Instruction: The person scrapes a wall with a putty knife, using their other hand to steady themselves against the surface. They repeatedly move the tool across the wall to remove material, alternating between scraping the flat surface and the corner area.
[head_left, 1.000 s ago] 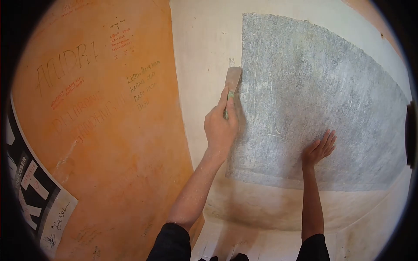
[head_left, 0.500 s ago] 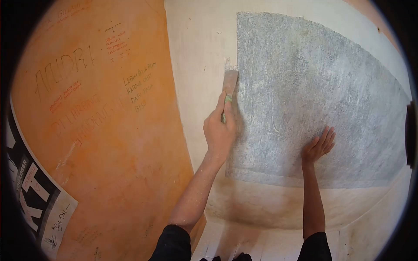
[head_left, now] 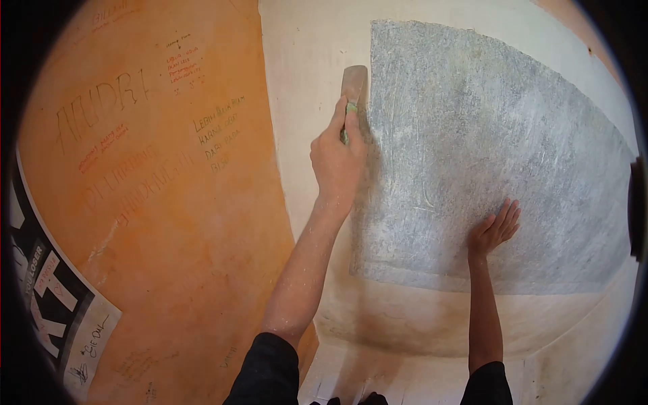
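Observation:
My left hand is closed round the green handle of a scraper. The scraper's broad blade points up and lies over the pale wall strip, just left of the grey patch's straight edge. My right hand rests on the rough grey patch, fingers stretched out and pointing up to the right. Pale specks dot my left forearm.
An orange wall with handwriting in red and dark ink meets the pale wall at the left. A black and white poster hangs at the far left. Below the grey patch runs a stained cream band.
My left hand and the scraper have moved up along the grey patch's edge. The small grey marks above the blade no longer show. My right hand stays in place.

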`<state>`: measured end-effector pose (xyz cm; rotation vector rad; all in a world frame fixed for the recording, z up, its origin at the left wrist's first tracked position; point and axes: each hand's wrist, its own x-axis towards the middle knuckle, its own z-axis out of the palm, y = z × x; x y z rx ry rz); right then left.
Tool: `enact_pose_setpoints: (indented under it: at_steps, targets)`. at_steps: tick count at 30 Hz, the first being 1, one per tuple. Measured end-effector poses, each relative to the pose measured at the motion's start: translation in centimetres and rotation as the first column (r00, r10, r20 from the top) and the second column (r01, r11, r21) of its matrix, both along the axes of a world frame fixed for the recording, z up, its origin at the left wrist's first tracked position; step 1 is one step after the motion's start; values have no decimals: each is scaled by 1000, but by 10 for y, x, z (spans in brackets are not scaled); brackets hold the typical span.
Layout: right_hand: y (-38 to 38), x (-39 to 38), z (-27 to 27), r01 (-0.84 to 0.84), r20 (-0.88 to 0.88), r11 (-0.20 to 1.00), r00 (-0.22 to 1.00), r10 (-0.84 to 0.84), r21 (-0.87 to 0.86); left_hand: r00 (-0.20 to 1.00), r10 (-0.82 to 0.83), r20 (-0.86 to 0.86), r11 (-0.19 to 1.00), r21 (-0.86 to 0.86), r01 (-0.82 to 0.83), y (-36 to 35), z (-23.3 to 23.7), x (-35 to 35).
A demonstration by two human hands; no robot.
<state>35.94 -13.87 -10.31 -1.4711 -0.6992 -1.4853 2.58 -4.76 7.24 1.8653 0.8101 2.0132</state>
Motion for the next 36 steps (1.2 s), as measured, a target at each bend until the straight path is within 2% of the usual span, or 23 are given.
enact_pose_setpoints:
  at_steps: [2, 5, 6, 8, 11, 12, 15, 16, 18, 20, 24, 25, 26, 27, 29, 33, 36]
  targets:
    - [1, 1, 0, -5, -7, 1000, 1000, 5, 0, 997, 7, -71, 997, -73, -12, -4, -7, 0]
    - [-1, 0, -1, -10, -14, 1000, 1000, 9, -14, 998, -43, -49, 998, -54, 40, -2, -47, -1]
    - [-2, -1, -1, -9, -17, 1000, 1000, 9, -18, 997, -49, -52, 998, -51, 46, 0, -43, 0]
    - [-2, 0, -1, -3, -15, 1000, 1000, 3, -15, 1000, 13, 1, 998, 61, -13, 7, -25, 2]
    - [-2, 3, -3, -7, -10, 1000, 1000, 7, -22, 1000, 9, 2, 1000, 21, -9, 13, 21, 2]
    - [0, 4, -3, -5, -10, 1000, 1000, 5, -20, 1000, 9, -1, 1000, 30, -9, 13, 20, 2]
    - [-1, 3, -3, -7, -5, 1000, 1000, 7, -16, 994, 99, -50, 991, 91, -94, 9, -21, -1]
    - [-1, 3, -2, -6, -7, 1000, 1000, 6, -14, 998, 47, -30, 996, 71, -45, 7, -44, -2]
    - [-2, 2, -2, -17, -13, 1000, 1000, 17, -16, 1000, -12, -15, 999, 49, 13, 7, -56, -2]
    - [-3, 4, -2, -15, -6, 1000, 1000, 15, -10, 999, 30, -38, 997, 65, -28, 13, -49, -5]
    - [0, 1, -1, -12, 0, 1000, 1000, 12, -1, 998, 37, -50, 998, 48, -35, 3, 10, -7]
    - [0, 2, -1, -11, -1, 1000, 1000, 11, -1, 993, 45, -105, 998, -28, -48, -4, 16, -9]
    - [0, 2, -1, -13, -4, 1000, 1000, 13, 1, 986, 50, -162, 992, -106, -68, -8, 17, -11]
    - [0, 2, -2, -16, -8, 1000, 1000, 16, 0, 985, 51, -165, 991, -110, -70, -5, 3, -10]
    - [-1, -1, -2, -16, -9, 1000, 1000, 16, -6, 999, -2, -48, 1000, -14, 2, 2, -33, -5]
    - [1, 4, -3, -12, -1, 1000, 1000, 12, 4, 998, 21, -53, 999, -32, -23, -6, -26, -8]
    - [1, 1, -2, -7, -9, 1000, 1000, 7, 3, 994, 25, -111, 992, -121, -38, -10, -17, -9]
